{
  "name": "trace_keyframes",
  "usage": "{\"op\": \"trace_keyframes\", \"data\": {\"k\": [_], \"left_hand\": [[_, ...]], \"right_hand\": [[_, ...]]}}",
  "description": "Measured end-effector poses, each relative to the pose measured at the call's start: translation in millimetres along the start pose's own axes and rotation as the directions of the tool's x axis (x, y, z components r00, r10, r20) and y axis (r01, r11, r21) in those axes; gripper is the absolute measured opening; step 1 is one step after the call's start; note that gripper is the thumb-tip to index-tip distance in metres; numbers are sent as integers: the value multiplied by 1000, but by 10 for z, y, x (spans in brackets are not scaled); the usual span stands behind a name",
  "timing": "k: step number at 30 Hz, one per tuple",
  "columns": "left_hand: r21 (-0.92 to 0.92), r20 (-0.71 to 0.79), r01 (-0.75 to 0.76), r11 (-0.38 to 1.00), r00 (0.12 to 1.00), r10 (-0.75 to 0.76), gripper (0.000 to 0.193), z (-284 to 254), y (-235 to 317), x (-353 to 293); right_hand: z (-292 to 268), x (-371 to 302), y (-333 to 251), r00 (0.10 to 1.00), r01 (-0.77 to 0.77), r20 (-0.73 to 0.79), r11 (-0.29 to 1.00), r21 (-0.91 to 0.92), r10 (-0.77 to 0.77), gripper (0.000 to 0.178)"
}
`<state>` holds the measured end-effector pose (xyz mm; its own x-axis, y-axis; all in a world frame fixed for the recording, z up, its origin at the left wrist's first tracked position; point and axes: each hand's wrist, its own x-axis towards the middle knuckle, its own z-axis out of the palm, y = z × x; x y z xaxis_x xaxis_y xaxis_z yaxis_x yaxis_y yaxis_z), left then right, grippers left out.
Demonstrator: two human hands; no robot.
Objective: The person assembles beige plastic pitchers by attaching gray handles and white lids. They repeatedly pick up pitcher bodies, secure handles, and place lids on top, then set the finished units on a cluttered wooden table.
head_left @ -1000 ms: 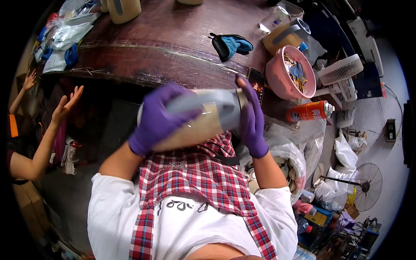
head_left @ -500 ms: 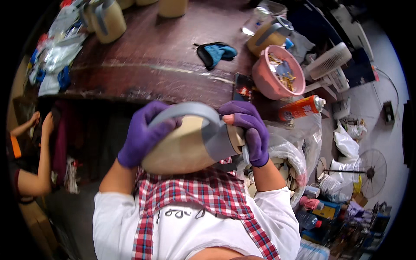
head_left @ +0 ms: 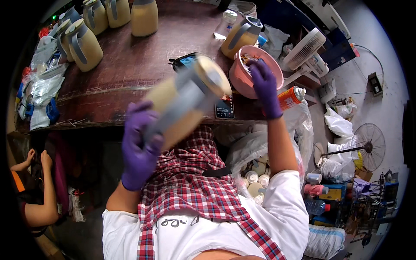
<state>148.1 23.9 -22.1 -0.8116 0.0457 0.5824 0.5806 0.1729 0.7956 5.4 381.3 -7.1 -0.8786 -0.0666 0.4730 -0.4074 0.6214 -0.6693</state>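
My left hand (head_left: 141, 145), in a purple glove, grips a beige vacuum jug (head_left: 173, 104) by its grey handle. The jug is tilted, blurred by motion, with its top toward the upper right. My right hand (head_left: 264, 89), also gloved in purple, reaches over the pink basin (head_left: 242, 82), fingers stretched down toward the small loose pieces inside. Nothing can be made out in those fingers; their tips are partly lost among the pieces. Behind the jug's top, a blue and black glove (head_left: 185, 61) is half hidden. A phone (head_left: 225, 108) lies at the table edge below it.
Several beige jugs (head_left: 86, 50) stand at the table's far left, beside plastic bags (head_left: 47, 86). Another jug (head_left: 238, 37), a clear jar (head_left: 225, 25), a white fan (head_left: 305, 47) and an orange spray can (head_left: 289, 99) surround the basin. A bag of lids (head_left: 255, 180) sits below. Another person's arms (head_left: 47, 186) show at left.
My right hand has left the jug's top and moved up and right to the basin. The left hand has swung the jug upward over the table edge. The view has shifted.
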Motion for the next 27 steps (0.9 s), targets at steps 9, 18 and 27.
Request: {"op": "trace_keyframes", "data": {"k": [9,18,27], "left_hand": [[61,-437,16,998,899,13,35,-21,-1413,39],[82,-354,41,996,935,-10,31,118,-1289,81],[-310,210,339,888,936,-284,97,307,-715,-372]], "right_hand": [[-305,472,1162,979,37,158,649,-760,129,25],[-772,595,1062,933,-10,-313,858,-514,-177,28],[585,-152,-1028,893,-420,369,771,479,257,27]]}}
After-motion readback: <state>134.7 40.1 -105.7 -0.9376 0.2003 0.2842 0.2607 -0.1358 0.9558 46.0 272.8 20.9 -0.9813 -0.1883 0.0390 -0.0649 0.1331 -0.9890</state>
